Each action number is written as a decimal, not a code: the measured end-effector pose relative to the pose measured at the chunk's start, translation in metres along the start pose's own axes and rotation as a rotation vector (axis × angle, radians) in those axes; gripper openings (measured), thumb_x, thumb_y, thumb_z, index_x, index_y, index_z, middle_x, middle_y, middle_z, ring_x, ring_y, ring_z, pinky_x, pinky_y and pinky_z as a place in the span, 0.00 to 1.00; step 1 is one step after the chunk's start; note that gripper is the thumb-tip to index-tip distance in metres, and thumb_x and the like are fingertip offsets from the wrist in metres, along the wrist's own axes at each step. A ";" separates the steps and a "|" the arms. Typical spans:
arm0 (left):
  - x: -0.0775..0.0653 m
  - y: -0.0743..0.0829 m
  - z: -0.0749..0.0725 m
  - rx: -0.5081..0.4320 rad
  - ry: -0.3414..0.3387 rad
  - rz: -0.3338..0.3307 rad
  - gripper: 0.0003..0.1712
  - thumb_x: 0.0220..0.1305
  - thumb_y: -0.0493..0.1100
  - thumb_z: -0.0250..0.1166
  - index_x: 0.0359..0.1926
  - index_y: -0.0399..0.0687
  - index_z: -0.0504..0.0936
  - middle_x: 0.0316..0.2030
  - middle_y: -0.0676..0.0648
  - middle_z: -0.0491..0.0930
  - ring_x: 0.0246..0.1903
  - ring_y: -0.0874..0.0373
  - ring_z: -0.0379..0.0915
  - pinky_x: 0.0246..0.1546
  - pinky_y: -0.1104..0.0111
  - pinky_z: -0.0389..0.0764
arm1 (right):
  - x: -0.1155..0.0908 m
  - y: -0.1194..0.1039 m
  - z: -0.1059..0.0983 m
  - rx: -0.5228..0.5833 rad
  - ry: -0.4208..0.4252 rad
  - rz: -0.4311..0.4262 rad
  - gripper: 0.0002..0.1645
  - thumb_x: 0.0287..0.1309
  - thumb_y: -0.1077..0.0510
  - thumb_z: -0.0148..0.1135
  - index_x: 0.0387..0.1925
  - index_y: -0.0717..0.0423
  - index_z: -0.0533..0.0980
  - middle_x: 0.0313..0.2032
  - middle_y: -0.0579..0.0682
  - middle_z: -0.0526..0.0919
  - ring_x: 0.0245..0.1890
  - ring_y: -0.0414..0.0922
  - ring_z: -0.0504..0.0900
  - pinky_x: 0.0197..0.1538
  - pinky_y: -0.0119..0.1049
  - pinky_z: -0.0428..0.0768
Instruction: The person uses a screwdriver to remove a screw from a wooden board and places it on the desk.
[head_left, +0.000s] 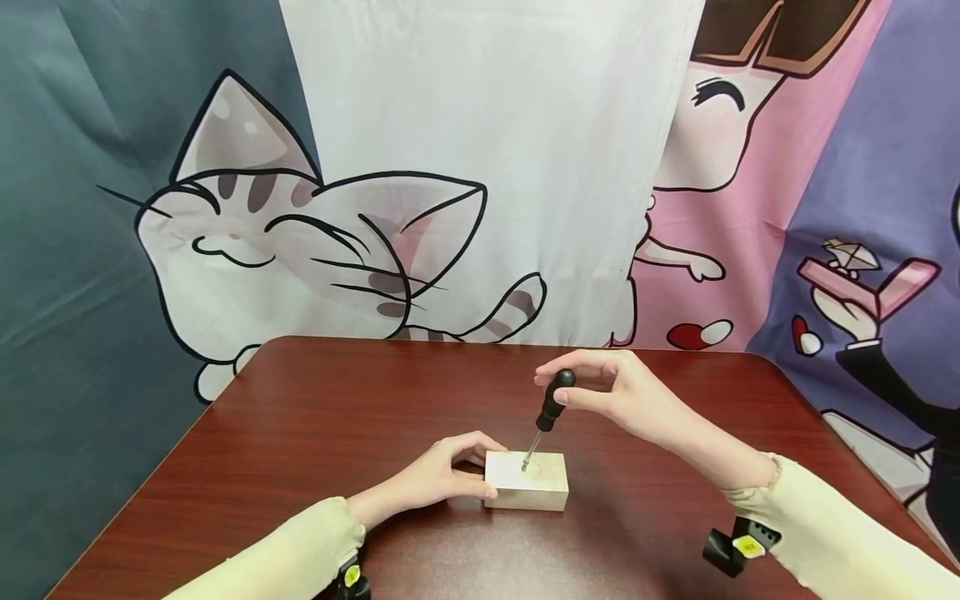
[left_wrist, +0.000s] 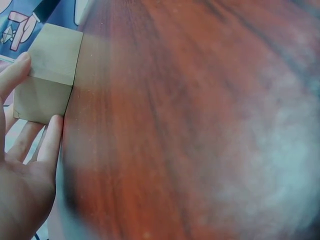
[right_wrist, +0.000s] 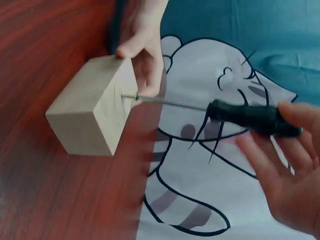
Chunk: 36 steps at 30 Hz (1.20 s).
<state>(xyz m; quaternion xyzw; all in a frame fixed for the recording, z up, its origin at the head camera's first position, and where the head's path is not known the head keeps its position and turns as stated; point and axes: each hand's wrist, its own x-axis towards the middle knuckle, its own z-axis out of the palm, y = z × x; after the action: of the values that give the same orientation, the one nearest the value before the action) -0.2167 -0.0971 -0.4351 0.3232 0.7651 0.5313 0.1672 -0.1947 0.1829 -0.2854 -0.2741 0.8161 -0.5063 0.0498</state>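
L hand (head_left: 431, 477) gripped the L end of the wood block (head_left: 527, 498) on the table (head_left: 360, 400), thumb near side, fingers far. Screw (right_wrist: 128, 96) stood in block's top, thread showing: prob. part-driven, some length left out. Screwdriver (head_left: 547, 418), tilted, had its tip at the screw; R hand (head_left: 630, 396) pinched its handle btwn thumb & fingers.

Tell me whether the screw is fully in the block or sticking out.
Sticking out: the right wrist view shows a short length of the screw between the block and the screwdriver.
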 end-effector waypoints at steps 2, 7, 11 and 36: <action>0.000 0.000 0.000 0.003 -0.001 0.001 0.26 0.56 0.44 0.75 0.56 0.59 0.78 0.49 0.50 0.83 0.48 0.62 0.79 0.50 0.72 0.82 | 0.001 0.001 -0.002 0.034 -0.054 -0.026 0.15 0.64 0.60 0.64 0.52 0.48 0.79 0.50 0.46 0.87 0.48 0.45 0.87 0.54 0.33 0.83; 0.000 0.000 0.000 -0.007 -0.005 -0.003 0.26 0.56 0.44 0.75 0.56 0.59 0.78 0.49 0.49 0.83 0.48 0.62 0.79 0.50 0.72 0.82 | 0.004 0.007 -0.002 0.030 -0.073 -0.115 0.14 0.65 0.68 0.58 0.50 0.55 0.75 0.50 0.50 0.87 0.49 0.44 0.86 0.54 0.32 0.82; 0.000 -0.001 0.000 -0.003 -0.003 -0.005 0.26 0.56 0.43 0.75 0.56 0.59 0.79 0.49 0.50 0.83 0.49 0.62 0.79 0.50 0.72 0.82 | 0.005 0.007 0.001 -0.040 -0.004 -0.094 0.10 0.64 0.61 0.64 0.47 0.51 0.79 0.52 0.48 0.85 0.50 0.40 0.86 0.54 0.30 0.81; 0.000 0.001 0.000 -0.006 -0.007 0.003 0.26 0.56 0.43 0.75 0.55 0.58 0.79 0.49 0.49 0.83 0.49 0.60 0.79 0.51 0.70 0.82 | 0.001 0.003 -0.004 -0.106 -0.002 -0.098 0.14 0.65 0.59 0.63 0.51 0.45 0.78 0.47 0.42 0.87 0.47 0.40 0.86 0.56 0.31 0.81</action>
<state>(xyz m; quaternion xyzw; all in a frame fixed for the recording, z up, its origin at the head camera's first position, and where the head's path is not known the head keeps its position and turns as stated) -0.2164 -0.0964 -0.4344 0.3257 0.7625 0.5325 0.1702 -0.1981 0.1870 -0.2856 -0.3163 0.8274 -0.4639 0.0112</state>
